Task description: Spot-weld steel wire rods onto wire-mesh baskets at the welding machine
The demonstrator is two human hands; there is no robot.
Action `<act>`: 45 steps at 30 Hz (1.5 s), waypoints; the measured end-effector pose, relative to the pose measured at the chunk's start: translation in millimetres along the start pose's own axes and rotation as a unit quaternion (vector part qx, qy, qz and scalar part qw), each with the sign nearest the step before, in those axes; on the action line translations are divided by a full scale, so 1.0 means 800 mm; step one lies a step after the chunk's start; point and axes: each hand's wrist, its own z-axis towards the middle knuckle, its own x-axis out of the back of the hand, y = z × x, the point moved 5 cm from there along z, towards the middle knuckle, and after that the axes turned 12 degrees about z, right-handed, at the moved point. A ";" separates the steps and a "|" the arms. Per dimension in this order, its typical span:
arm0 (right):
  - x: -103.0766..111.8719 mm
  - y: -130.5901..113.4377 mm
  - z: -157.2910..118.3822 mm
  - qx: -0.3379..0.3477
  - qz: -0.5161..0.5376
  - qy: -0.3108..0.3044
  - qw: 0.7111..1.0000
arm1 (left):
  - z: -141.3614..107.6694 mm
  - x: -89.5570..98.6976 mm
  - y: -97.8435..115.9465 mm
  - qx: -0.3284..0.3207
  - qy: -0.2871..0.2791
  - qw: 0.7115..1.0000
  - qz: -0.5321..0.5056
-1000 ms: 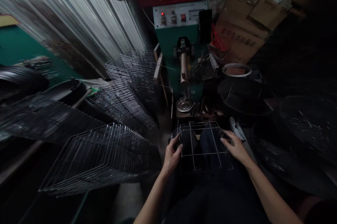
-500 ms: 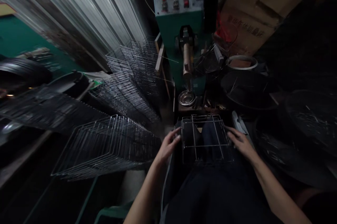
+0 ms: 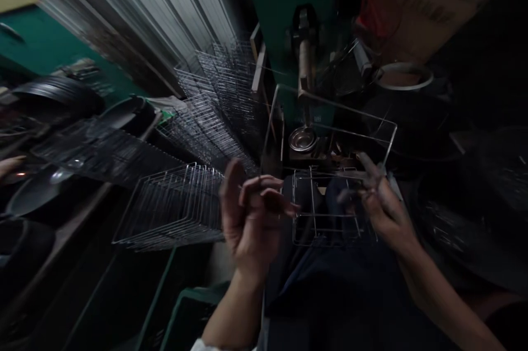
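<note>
A bent wire frame (image 3: 338, 103) stands raised in front of me, its upper bar slanting down to the right. My left hand (image 3: 256, 219) grips its left lower end, fingers curled and blurred. Around its right lower end, the fingers of my right hand (image 3: 381, 202) are closed, also smeared by motion. Below and between the hands, a small wire rack (image 3: 314, 214) with crossing bars lies on my lap over dark clothing.
Stacks of bent wire racks (image 3: 177, 208) stand to my left. Ahead is a green machine (image 3: 276, 26) with a small metal bowl (image 3: 303, 139) beneath its arm. Dark pans (image 3: 58, 98) sit farther left, near another person's hand (image 3: 10, 165). A cardboard box (image 3: 429, 15) leans behind.
Both hands have left the sides of the small rack, and a larger wire frame is now held up between them. The view has shifted downward and left.
</note>
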 end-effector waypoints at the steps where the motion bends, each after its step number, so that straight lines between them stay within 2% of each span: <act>1: 0.005 0.002 -0.004 -0.004 -0.004 0.035 0.999 | -0.005 -0.003 -0.022 0.047 -0.022 0.999 -0.014; 3: 0.026 0.012 -0.010 -0.013 -0.055 0.109 0.992 | -0.015 -0.005 -0.068 0.149 -0.074 0.986 -0.014; 5: 0.048 0.027 -0.014 -0.034 -0.133 0.139 0.981 | -0.021 0.001 -0.108 0.223 -0.101 0.969 0.038; 6: 0.057 0.035 -0.014 -0.046 -0.170 0.139 0.974 | -0.021 0.005 -0.123 0.237 -0.105 0.963 0.080; 8: 0.068 0.049 -0.015 -0.062 -0.230 0.124 0.963 | -0.016 0.013 -0.145 0.220 -0.105 0.955 0.167; 11: 0.073 0.057 -0.015 -0.049 -0.303 0.100 0.946 | -0.007 0.013 -0.161 0.163 -0.136 0.942 0.261; 16: 0.076 0.060 -0.019 -0.080 -0.361 0.061 0.927 | -0.006 0.013 -0.172 0.138 -0.175 0.918 0.329; 22: 0.084 0.077 -0.033 -0.085 -0.355 0.041 0.930 | -0.015 0.015 -0.174 0.104 -0.203 0.903 0.363; 26: 0.090 0.090 -0.043 -0.067 -0.316 0.053 0.945 | -0.024 0.021 -0.178 0.104 -0.200 0.902 0.367; 31: 0.095 0.109 -0.050 -0.069 -0.218 0.091 0.969 | -0.041 0.032 -0.201 0.137 -0.180 0.908 0.352; 34: 0.103 0.121 -0.052 -0.086 -0.154 0.107 0.978 | -0.041 0.039 -0.208 0.132 -0.205 0.903 0.353; 36: 0.107 0.122 -0.054 -0.089 -0.136 0.082 0.983 | -0.038 0.041 -0.206 0.107 -0.255 0.897 0.344; 39: 0.104 0.121 -0.064 -0.133 -0.076 -0.030 0.988 | -0.037 0.043 -0.201 0.067 -0.337 0.879 0.330; 41: 0.098 0.120 -0.073 -0.168 -0.032 -0.078 0.982 | -0.040 0.045 -0.203 0.066 -0.358 0.864 0.347; 43: 0.094 0.119 -0.079 -0.179 -0.011 -0.072 0.981 | -0.043 0.046 -0.208 0.074 -0.363 0.854 0.365; 45: 0.090 0.118 -0.080 -0.169 0.002 -0.053 0.984 | -0.046 0.045 -0.210 0.073 -0.362 0.856 0.361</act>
